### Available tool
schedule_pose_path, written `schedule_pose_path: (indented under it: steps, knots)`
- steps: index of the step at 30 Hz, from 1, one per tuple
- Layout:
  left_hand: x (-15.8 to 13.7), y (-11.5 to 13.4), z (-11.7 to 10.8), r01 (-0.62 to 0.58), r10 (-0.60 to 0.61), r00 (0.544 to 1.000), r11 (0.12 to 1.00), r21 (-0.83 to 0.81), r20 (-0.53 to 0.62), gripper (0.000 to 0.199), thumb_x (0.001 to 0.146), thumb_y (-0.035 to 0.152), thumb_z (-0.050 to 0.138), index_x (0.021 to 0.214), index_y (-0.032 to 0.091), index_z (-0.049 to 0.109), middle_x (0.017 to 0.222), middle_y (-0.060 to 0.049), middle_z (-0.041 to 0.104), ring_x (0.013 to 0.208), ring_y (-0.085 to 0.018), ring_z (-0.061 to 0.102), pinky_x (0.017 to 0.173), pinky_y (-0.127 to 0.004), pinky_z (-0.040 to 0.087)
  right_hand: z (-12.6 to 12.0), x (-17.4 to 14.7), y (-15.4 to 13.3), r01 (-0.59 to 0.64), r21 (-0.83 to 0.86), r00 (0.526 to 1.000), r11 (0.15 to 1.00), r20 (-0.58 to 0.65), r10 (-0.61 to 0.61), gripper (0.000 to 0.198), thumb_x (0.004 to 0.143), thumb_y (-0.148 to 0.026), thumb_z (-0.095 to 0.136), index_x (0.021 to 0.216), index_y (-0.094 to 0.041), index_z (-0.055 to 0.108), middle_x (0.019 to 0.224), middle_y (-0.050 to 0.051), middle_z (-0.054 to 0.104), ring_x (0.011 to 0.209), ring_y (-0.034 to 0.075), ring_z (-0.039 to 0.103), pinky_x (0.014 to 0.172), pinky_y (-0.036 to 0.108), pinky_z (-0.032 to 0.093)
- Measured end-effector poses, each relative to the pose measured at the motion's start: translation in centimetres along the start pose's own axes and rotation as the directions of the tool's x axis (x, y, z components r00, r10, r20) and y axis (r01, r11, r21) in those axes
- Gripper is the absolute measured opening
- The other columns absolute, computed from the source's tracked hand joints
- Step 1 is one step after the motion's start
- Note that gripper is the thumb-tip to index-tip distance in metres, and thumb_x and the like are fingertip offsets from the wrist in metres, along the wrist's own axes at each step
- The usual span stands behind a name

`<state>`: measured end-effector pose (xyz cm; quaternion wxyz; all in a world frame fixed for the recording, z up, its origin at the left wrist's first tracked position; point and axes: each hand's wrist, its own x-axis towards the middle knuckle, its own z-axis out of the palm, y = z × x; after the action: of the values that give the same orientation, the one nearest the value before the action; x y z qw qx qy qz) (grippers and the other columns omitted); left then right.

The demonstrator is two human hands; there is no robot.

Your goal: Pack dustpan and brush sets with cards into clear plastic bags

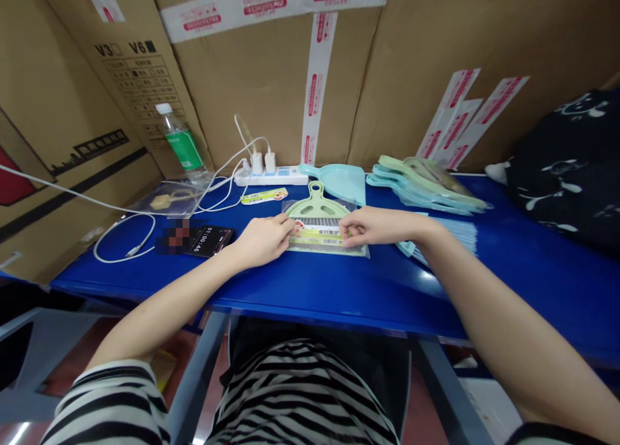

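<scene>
A light green dustpan and brush set (pixel 316 206) lies in a clear plastic bag (pixel 334 250) on the blue table, its handle pointing away from me. Across the brush bristles runs a yellow and white paper label (pixel 317 230); I cannot tell whether it is inside the bag or on top. My left hand (pixel 265 239) has its fingers bent and pressed together at the label's left end. At the right end, my right hand (pixel 361 227) is closed, thumb and curled fingers pinching the label and bag edge. The fingertips are partly hidden.
Behind are a pale blue dustpan (pixel 341 181), a loose label (pixel 264 196) and a power strip (pixel 285 175). Bagged dustpans (pixel 426 190) and a blue brush (pixel 455 235) lie right. A phone (pixel 209 241), cables and a bottle (pixel 184 148) stand left. Cardboard walls (pixel 271 77) enclose the table.
</scene>
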<state>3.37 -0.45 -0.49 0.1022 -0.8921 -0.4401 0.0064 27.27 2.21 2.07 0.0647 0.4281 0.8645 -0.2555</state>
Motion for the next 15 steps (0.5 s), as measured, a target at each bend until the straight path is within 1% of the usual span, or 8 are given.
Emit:
schedule_pose_path:
  steps: [7, 15]
  knots:
    - [-0.01, -0.01, 0.00, 0.001, -0.001, 1.000, 1.000, 0.001, 0.002, 0.024, 0.089, 0.018, 0.039, 0.103, 0.017, 0.058, 0.094, -0.007, 0.064, 0.076, -0.020, 0.065, 0.061, -0.029, 0.046, 0.11, 0.17, 0.41, 0.044, 0.002, 0.999, 0.999, -0.006, -0.044, 0.020, 0.077, -0.037, 0.054, 0.066, -0.021, 0.050, 0.056, -0.003, 0.045, 0.056, 0.013, 0.043, 0.056, 0.027, 0.031]
    - [0.01, -0.13, 0.16, -0.009, 0.009, 1.000, 1.000, -0.004, -0.017, 0.025, 0.088, 0.018, 0.037, 0.102, 0.017, 0.058, 0.094, -0.007, 0.064, 0.074, -0.019, 0.064, 0.062, -0.029, 0.047, 0.14, 0.09, -0.01, -0.004, 0.006, 1.000, 1.000, -0.016, 0.004, 0.017, 0.075, -0.034, 0.056, 0.066, -0.021, 0.051, 0.058, -0.003, 0.047, 0.057, 0.013, 0.044, 0.057, 0.027, 0.032]
